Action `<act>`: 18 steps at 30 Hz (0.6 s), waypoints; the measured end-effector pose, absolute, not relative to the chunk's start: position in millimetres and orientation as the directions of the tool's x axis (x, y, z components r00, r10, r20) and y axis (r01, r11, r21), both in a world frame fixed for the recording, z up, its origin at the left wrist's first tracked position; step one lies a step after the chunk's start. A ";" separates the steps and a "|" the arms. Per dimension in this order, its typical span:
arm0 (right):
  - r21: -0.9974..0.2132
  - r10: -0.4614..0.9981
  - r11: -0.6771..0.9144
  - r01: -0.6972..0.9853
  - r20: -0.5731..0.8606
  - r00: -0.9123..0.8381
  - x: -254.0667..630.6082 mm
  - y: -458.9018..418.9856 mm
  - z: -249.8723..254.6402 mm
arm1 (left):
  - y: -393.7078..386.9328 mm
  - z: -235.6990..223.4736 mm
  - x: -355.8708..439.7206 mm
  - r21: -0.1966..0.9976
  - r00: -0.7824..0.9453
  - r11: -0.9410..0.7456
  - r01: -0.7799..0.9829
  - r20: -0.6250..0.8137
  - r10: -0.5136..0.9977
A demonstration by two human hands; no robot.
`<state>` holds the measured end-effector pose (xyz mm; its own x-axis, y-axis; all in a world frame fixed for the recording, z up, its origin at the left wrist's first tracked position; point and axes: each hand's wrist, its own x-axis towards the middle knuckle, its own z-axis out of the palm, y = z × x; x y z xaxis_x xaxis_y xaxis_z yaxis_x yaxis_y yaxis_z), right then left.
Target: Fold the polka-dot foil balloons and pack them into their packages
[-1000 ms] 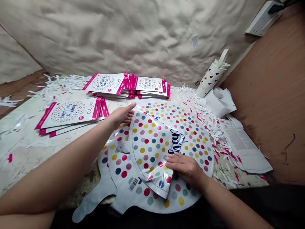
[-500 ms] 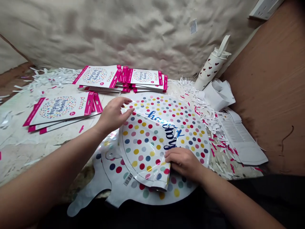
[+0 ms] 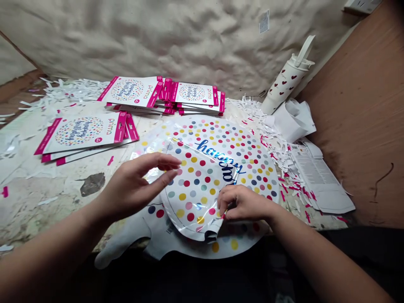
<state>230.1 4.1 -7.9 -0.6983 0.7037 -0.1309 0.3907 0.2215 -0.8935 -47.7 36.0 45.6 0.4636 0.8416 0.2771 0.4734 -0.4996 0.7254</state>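
In the head view, a round foil balloon (image 3: pixel 202 145) lies flat on the tabletop (image 3: pixel 47 202), directly in front of the person. It is printed with multicoloured polka dots, and its near part is folded back over itself, so a dotted flap with blue script lettering lies on top. A white foil tail (image 3: pixel 121 246) runs from the balloon's near edge toward the lower left.

The left hand (image 3: pixel 134 187) is above the flap's left side. Its fingers (image 3: pixel 166 162) and thumb are held apart in a wide curve, and I cannot tell whether they touch the foil. The right hand (image 3: pixel 244 204) rests on the flap's near right edge, its fingers bunched narrowly and pinching the foil.

Beyond the balloon, two overlapping piles of packaged balloons (image 3: pixel 164 94) with magenta header strips lie on the tabletop, and a third pile (image 3: pixel 83 134) lies to the left. Strips of white shredded paper (image 3: pixel 261 134) are scattered across the surface. On the right are a heart-patterned white bottle (image 3: pixel 285 78), lying tilted against the wall, crumpled white paper (image 3: pixel 293 120) and a printed paper sheet (image 3: pixel 318 181). A brown board (image 3: pixel 356 113) rises along the right side.
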 end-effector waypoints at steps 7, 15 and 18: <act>-0.962 0.723 -0.155 0.224 -0.265 -0.638 236.2 7.5 -3.5 | 4.0 79.3 -42.6 0.710 0.677 -0.668 0.225 0.379 0.631; -0.927 0.910 0.367 -0.083 0.339 0.239 238.3 37.4 16.7 | 40.7 19.5 23.8 0.350 0.941 -0.905 0.243 0.141 0.307; -0.841 0.792 0.530 0.106 0.536 0.293 245.1 44.9 37.8 | 70.8 -20.0 31.3 0.286 0.906 -0.889 0.359 0.124 0.405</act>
